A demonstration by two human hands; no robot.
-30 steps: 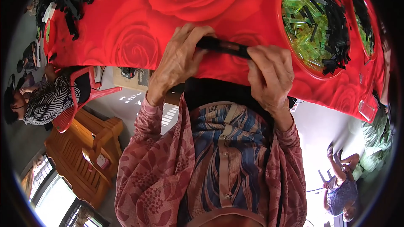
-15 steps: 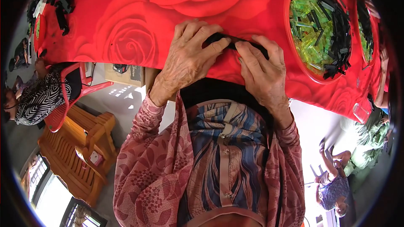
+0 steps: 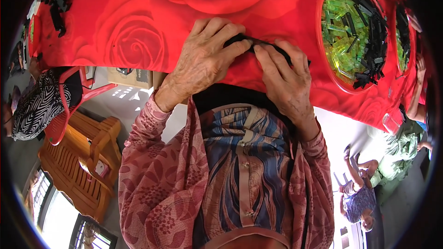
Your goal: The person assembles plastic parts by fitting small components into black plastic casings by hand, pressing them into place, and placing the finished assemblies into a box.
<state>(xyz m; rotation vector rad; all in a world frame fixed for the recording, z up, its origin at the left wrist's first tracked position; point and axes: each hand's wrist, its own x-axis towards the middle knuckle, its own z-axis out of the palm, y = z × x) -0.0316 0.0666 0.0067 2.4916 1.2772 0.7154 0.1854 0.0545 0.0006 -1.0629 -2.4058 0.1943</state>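
Note:
Over the near edge of the red rose-print tablecloth (image 3: 134, 46), both hands are closed on a slim black strip (image 3: 236, 39). My left hand (image 3: 203, 60) pinches its left part with thumb and fingers. Close beside it, my right hand (image 3: 287, 80) grips the right part, and a dark end pokes out past those fingers. Fingers cover much of the strip, so its exact kind cannot be made out. To the right lies a red-rimmed round tray (image 3: 321, 50) of yellow-green translucent small pieces (image 3: 339, 20) and black strips (image 3: 374, 46).
More black strips (image 3: 56, 16) lie at the table's far left. A second tray (image 3: 402, 41) sits at the right edge, near another person's arm (image 3: 417, 80). Left of me are a person in zigzag print (image 3: 39, 106), a red chair (image 3: 62, 124) and a wooden bench (image 3: 76, 170).
The view has shifted slightly, moving the surroundings a little. Both hands keep their hold on the black strip, and more of its right end shows beyond my right fingers.

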